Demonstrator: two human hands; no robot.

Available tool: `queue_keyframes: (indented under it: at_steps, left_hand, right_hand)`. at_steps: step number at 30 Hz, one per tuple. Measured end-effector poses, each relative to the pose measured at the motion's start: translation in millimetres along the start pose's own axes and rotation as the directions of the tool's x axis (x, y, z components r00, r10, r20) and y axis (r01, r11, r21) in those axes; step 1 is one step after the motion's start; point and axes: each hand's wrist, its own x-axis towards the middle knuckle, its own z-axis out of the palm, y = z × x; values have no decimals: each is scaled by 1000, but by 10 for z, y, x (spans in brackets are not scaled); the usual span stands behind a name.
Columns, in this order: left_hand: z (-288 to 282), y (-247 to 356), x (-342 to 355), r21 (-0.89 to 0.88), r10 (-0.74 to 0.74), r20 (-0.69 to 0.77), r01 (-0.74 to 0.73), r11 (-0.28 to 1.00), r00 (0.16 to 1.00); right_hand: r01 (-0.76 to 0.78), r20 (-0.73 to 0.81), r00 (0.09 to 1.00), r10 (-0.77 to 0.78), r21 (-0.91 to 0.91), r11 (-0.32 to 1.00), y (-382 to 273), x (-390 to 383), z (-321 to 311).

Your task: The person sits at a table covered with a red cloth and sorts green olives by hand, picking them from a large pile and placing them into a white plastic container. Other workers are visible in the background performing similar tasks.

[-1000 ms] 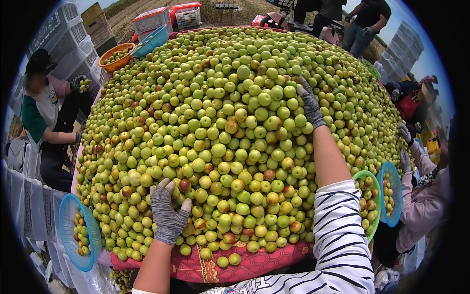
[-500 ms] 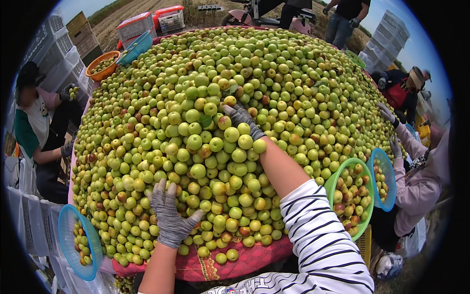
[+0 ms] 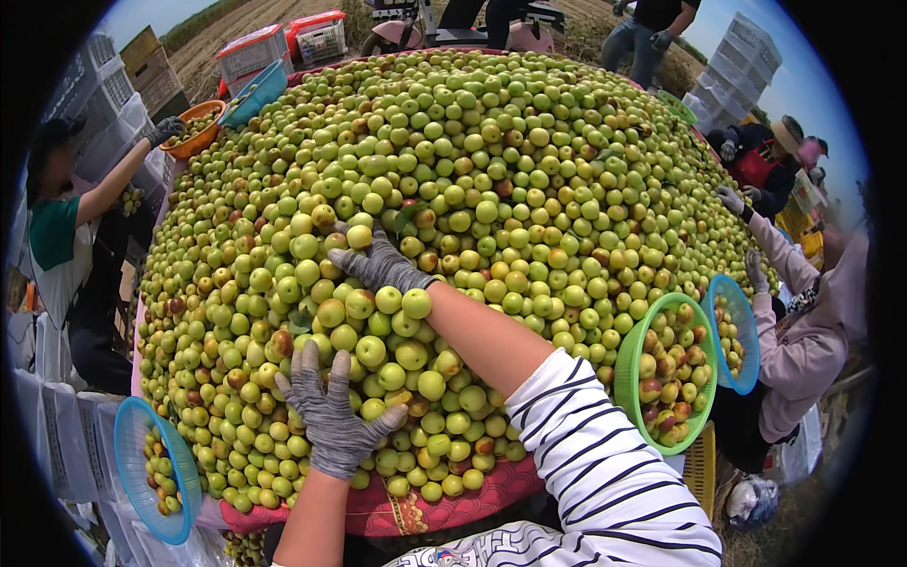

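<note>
A big mound of small green jujube fruit with reddish patches [image 3: 529, 170] lies on a red patterned cloth [image 3: 435, 506]. My left hand [image 3: 335, 420], in a grey knitted glove, rests on the fruit at lower middle, fingers spread. My right hand [image 3: 383, 265], gloved alike, reaches into the pile farther forward, fingers apart with loose fruit over and around them, their tips partly hidden. To my left is a blue basket [image 3: 132, 454] with some fruit; to my right are a fuller green basket [image 3: 624, 387] and a blue one [image 3: 751, 350].
A co-worker at left [image 3: 52, 227] reaches toward an orange basket [image 3: 194, 146], beside a blue one [image 3: 260, 90]. Others work at right [image 3: 803, 359] and far right [image 3: 765, 165]; a person stands behind [image 3: 642, 38]. Crates [image 3: 737, 66], red-lidded bins [image 3: 250, 57] and a pink scooter [image 3: 397, 38] surround the mound.
My right hand has swept leftward and nearer, with fruit tumbling toward my left hand, which stays low with fingers spread. The left co-worker's arm has risen toward the orange basket.
</note>
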Motion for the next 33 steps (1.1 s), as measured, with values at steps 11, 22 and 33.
queue_keyframes:
  at_steps: [11, 22, 33]
  left_hand:
    - [-33, -146, 59, -216, -80, -136, 49, 975, 987]
    - [20, -126, -53, -198, -45, -114, 22, 980, 992]
    - [-55, -53, -21, -68, -2, -71, -3, 998, 998]
  right_hand:
    - [-7, 64, 985, 160, -913, 408, -989, 87, -1099]
    - [-510, -511, 858, -52, -860, 27, -134, 157, -2827]
    - [-465, -502, 864, 33, -773, 431, -163, 375, -2604]
